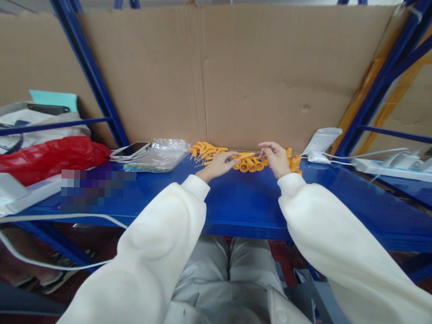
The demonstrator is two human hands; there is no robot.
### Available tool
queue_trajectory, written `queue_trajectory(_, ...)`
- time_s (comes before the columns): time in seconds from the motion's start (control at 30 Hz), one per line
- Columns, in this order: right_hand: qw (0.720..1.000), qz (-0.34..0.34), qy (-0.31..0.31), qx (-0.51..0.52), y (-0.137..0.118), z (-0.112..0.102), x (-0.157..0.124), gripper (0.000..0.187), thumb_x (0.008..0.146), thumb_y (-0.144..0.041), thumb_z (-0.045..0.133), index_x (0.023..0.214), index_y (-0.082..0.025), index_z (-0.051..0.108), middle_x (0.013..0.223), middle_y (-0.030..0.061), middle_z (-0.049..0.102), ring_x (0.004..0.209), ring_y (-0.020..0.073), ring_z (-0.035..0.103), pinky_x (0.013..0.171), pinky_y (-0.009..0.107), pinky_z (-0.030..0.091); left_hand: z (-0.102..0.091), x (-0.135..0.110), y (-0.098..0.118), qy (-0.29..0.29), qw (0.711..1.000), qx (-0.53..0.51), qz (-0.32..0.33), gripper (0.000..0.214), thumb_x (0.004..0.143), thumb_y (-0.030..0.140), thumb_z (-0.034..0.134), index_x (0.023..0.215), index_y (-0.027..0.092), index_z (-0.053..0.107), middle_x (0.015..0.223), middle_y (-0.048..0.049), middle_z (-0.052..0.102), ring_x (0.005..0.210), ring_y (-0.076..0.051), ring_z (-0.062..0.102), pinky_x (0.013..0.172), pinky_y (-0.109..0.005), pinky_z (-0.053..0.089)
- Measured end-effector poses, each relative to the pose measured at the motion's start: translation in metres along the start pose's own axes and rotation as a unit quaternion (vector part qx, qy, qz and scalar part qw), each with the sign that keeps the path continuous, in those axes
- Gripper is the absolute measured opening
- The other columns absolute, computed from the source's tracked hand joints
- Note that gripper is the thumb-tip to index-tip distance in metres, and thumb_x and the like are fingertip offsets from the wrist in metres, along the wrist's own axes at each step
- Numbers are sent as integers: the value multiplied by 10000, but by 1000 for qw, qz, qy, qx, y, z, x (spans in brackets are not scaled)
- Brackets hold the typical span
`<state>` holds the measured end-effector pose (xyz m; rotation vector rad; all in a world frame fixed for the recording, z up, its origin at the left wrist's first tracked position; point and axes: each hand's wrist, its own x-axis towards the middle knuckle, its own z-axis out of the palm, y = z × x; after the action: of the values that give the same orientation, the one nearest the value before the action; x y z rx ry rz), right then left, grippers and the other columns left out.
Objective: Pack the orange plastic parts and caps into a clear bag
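My left hand point(218, 165) is closed in a pinch on a slim orange plastic piece point(247, 155) that points toward the right. Facing it, my right hand point(275, 159) has thumb and fingers bent together near that piece's far end; what they pinch is too small to make out. Just below and between the hands lie several orange cup-ended pieces point(251, 166) with round openings toward me. Left of my left hand is a pile of orange stick-like pieces point(206, 149) with thin metal chains. More orange pieces point(294, 162) lie beside my right wrist.
On the blue table point(243, 200), clear plastic bags point(163, 155) and a phone point(133, 149) lie left. A red bag point(56, 156) sits farther left. A white packet point(323, 139) and power strip point(396, 169) stand right. Cardboard point(261, 78) walls the back.
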<state>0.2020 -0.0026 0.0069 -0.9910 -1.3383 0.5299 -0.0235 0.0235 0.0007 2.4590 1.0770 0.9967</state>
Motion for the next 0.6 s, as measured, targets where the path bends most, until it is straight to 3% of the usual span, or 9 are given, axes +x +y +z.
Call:
queue_trajectory(0.17, 999, -23, -47, 15, -4, 1, -3, 81, 819, -251, 655, 879, -235, 708, 693, -37, 633, 737, 150, 667, 764, 284, 580, 7, 2, -7, 54, 998, 27, -18, 417, 867, 225, 726, 1274, 134, 729, 811, -18, 734, 749, -184, 688, 801, -309, 580)
queue_trajectory(0.33, 997, -27, -78, 14, -5, 3, -6, 114, 822, -334, 716, 888, -242, 727, 739, -18, 683, 758, 164, 683, 748, 296, 585, 10, 5, -13, 66, 998, 2, -21, 392, 857, 227, 748, 1241, 171, 693, 785, 18, 709, 683, -161, 669, 764, -298, 579)
queue_trajectory(0.43, 995, -28, -95, -1, -4, 2, -2, 179, 828, -393, 746, 920, -240, 726, 821, 0, 731, 761, 170, 694, 759, 319, 597, 8, 4, -13, 90, 994, 9, -62, 356, 881, 181, 701, 1236, 170, 676, 696, 30, 657, 636, -178, 660, 727, -310, 573)
queue_trajectory(0.6, 983, -48, -3, -176, -2, -31, 16, 95, 856, -305, 748, 858, -237, 682, 928, 61, 764, 929, 222, 738, 903, 379, 596, -7, -2, -13, 143, 983, 17, -116, 384, 904, 161, 668, 1283, 202, 623, 671, 43, 614, 660, -199, 669, 752, -324, 570)
